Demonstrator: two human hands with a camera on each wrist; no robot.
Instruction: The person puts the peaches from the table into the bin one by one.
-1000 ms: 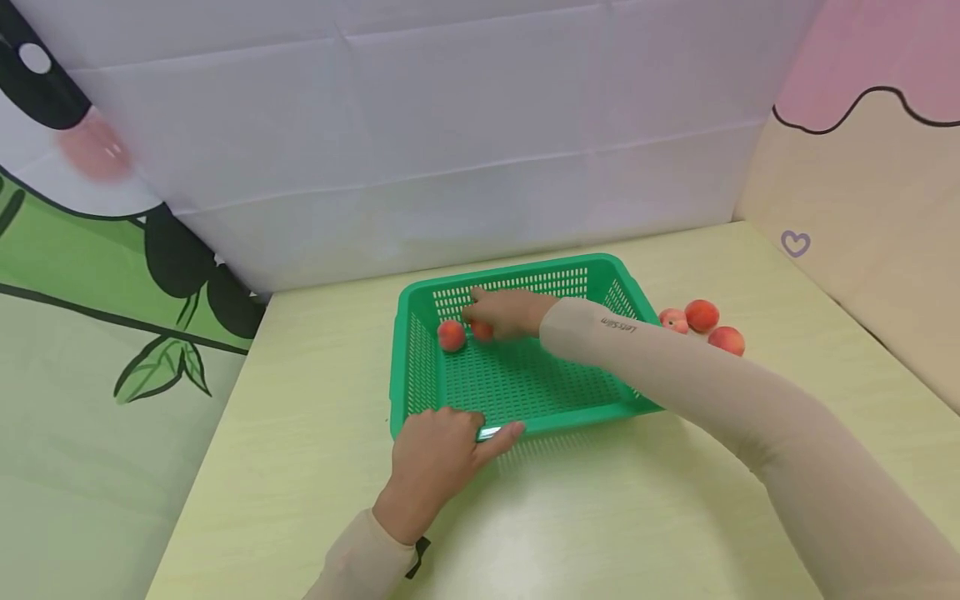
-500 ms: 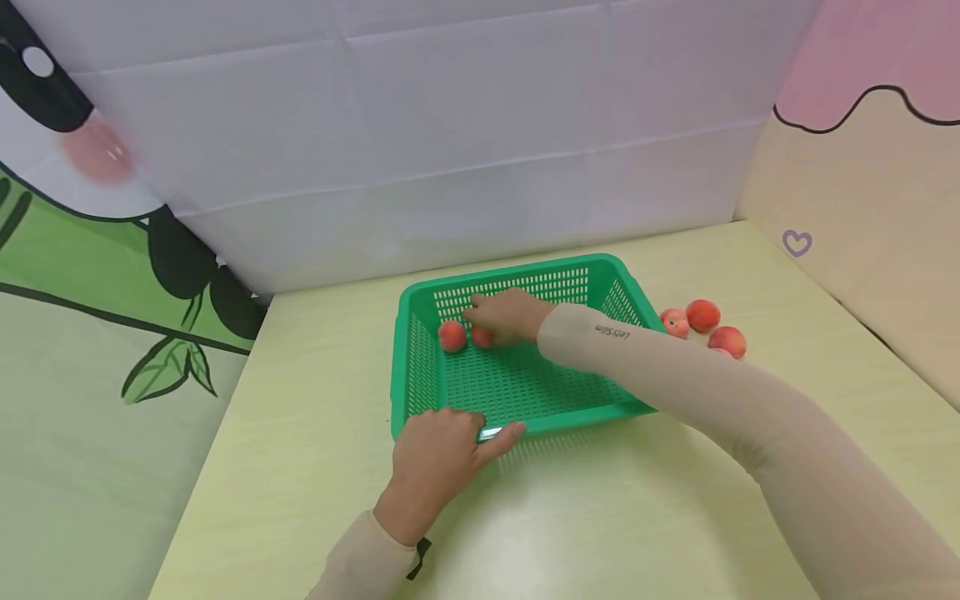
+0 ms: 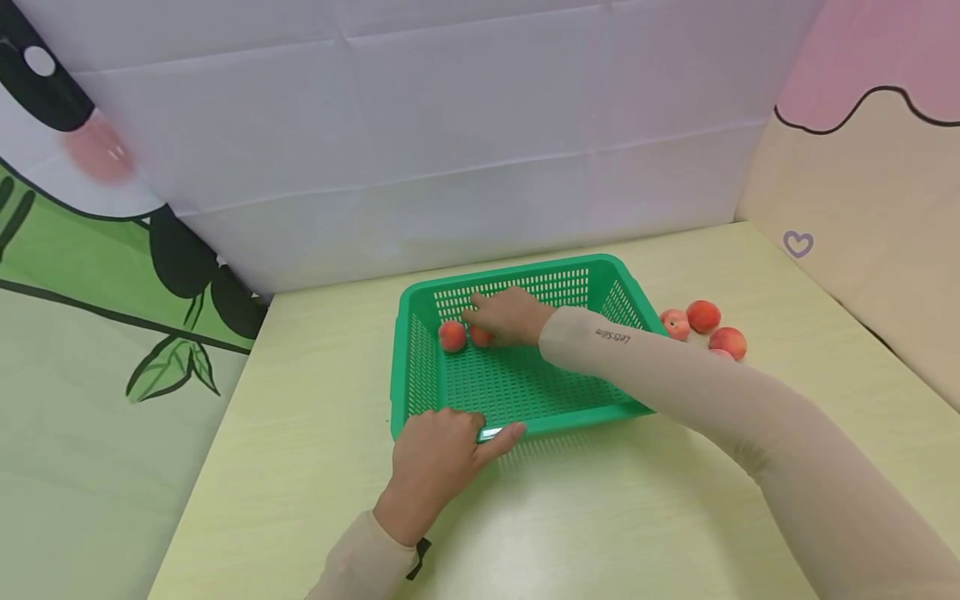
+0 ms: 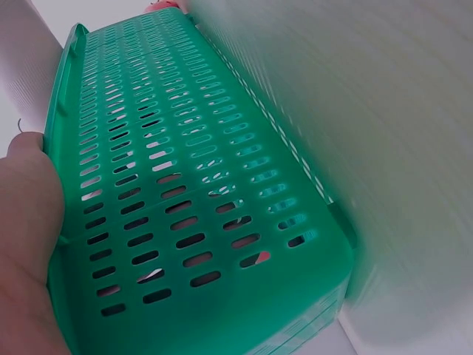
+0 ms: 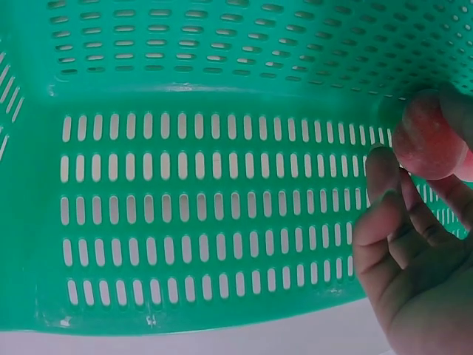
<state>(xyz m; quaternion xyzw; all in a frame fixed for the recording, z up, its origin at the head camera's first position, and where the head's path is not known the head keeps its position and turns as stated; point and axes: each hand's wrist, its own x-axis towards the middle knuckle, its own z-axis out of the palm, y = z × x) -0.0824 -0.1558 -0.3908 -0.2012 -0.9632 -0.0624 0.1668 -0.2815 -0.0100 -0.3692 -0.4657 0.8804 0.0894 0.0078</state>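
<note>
"Where's the peach under the right hand?"

"Inside the green plastic basket, toward its left side, low down by the slotted floor. Thumb and curled fingers pinch it in the right wrist view; how tightly, I can't tell."

"Anything next to it?"

"A second peach, just to its left, inside the same basket."

"And the left hand?"

"It grips the basket's near rim close to the left corner, thumb stretched out along the edge."

"What's outside?"

"More peaches on the pale worktop, near the basket's right side. Three show well; the right arm's beige sleeve mostly hides another."

"And farther out?"

"A creased white cloth behind the worktop, a printed leaf on the left, and a small purple heart on the beige panel at the right."
</note>
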